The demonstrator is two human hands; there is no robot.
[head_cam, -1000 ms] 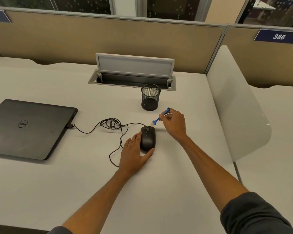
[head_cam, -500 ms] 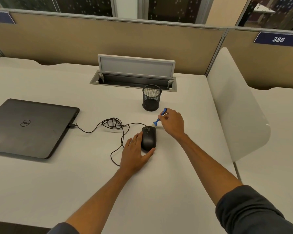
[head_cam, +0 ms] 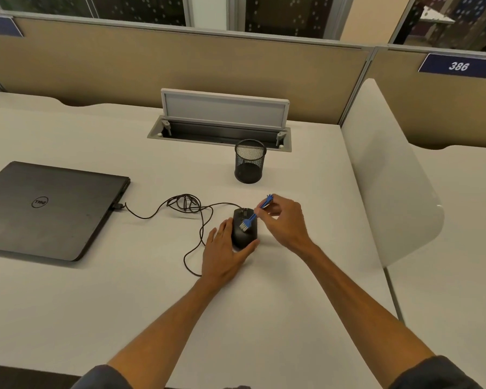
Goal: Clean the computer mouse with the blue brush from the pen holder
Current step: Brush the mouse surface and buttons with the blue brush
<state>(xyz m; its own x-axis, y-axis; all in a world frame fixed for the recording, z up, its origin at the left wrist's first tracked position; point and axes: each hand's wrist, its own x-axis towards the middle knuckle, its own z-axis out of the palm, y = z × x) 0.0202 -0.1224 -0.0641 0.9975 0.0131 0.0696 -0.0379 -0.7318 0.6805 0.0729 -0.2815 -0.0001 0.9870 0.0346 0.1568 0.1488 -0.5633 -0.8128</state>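
A black wired computer mouse [head_cam: 240, 237] lies on the white desk. My left hand [head_cam: 223, 254] cups its left side and rear, thumb under the near end, holding it still. My right hand [head_cam: 285, 223] pinches the handle of the small blue brush [head_cam: 253, 214], which slants down to the left. The brush's pale bristles rest on top of the mouse, near its middle. The black mesh pen holder [head_cam: 249, 161] stands upright behind the mouse, with nothing visible inside it.
A closed dark laptop [head_cam: 48, 209] lies at the left, joined to the mouse by a looped black cable [head_cam: 185, 204]. A grey cable hatch [head_cam: 222, 122] with its lid raised sits behind the pen holder. A white divider panel [head_cam: 387, 175] bounds the desk on the right.
My right hand has moved nearer and left, bringing the brush bristles from beside the mouse's front down onto its top. My left hand has stayed on the mouse.
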